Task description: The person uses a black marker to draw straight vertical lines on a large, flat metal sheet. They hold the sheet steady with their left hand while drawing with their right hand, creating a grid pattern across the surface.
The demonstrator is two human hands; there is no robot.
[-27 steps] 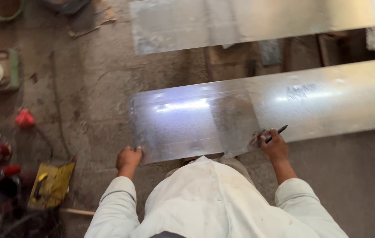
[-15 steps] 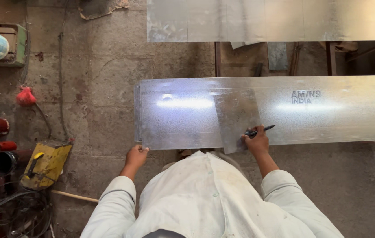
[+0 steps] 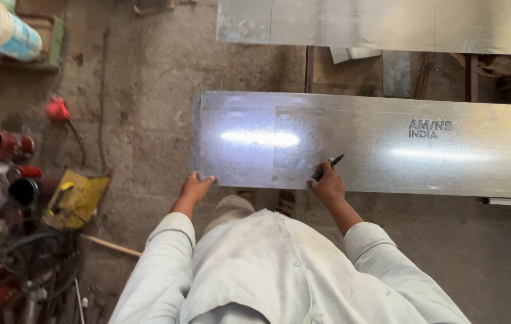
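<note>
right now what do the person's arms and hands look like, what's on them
Both arms are covered by long, loose sleeves of a pale off-white work shirt, lightly smudged, with small buttons down the front. The left sleeve and right sleeve end at the wrists. The left hand and right hand are bare: no gloves, and no watch or rings that can be made out.

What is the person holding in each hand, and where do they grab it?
The right hand holds a black marker by its lower end, tip on the shiny metal sheet. The left hand grips that sheet's near edge by its corner.

Flat shiny metal sheet point(image 3: 387, 144), black marker point(image 3: 328, 167)
</note>
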